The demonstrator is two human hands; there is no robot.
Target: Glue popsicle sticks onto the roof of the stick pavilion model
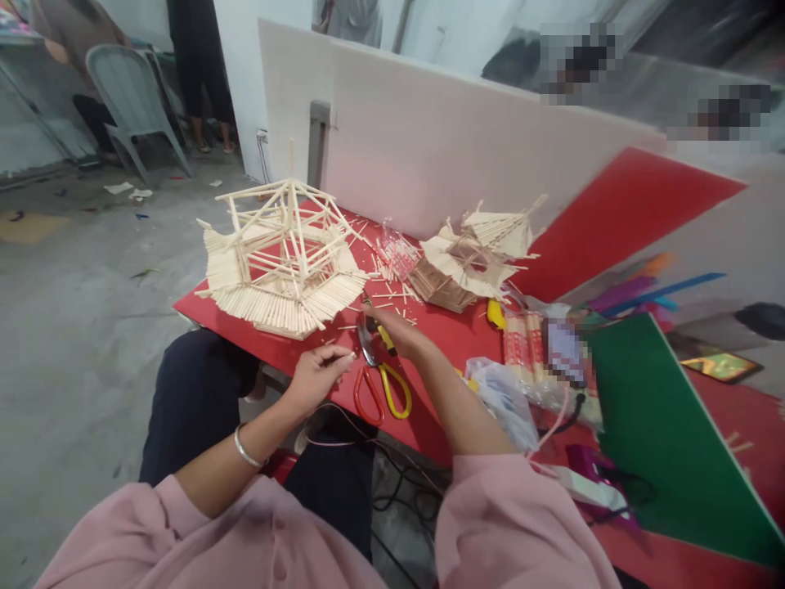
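Observation:
My left hand [319,375] is closed, thumb and fingertips pinched on a tiny pale piece [352,356] too small to name. My right hand [392,327] reaches over the red board with bent fingers; a dark and yellow part [386,339] shows at it, and what it grips is mostly hidden. Between the hands lie scissors [370,357] with one red and one yellow handle. Beyond my left hand stands a pagoda-like model [285,307] of pale wooden sticks, with an open stick frame above a flared roof.
A second stick model [450,282] stands at the back, near loose sticks [396,290]. To the right are bundled stick packs [521,339], a phone [564,352], a plastic bag [500,397] and a green board [668,442]. A white panel [429,139] rises behind. Cables [405,483] hang below.

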